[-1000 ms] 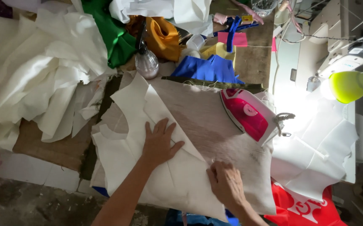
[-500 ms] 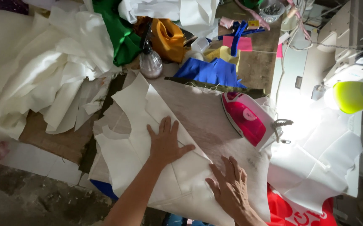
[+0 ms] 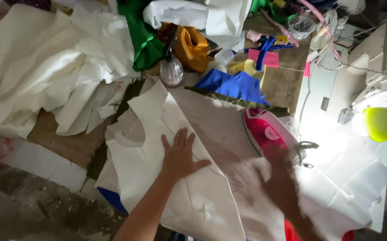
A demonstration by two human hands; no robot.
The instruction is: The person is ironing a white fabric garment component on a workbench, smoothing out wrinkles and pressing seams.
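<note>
Our left hand (image 3: 181, 156) presses flat, fingers spread, on the cream fabric piece (image 3: 158, 178) mid-desk while our blurred right hand (image 3: 282, 178), grip unreadable, nears the pink iron (image 3: 265, 134), risking scorched cloth.

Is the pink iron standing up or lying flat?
Standing up. The pink iron rests on its back end beside the cream fabric piece, its flat underside not pressed on the cloth.

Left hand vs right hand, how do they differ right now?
The left hand lies flat, fingers spread, on the cream fabric piece. It is sharp; the right hand is motion-blurred, so its pose is unclear. The right hand is beside the pink iron; the left hand is well apart from it. Both are bare.
</note>
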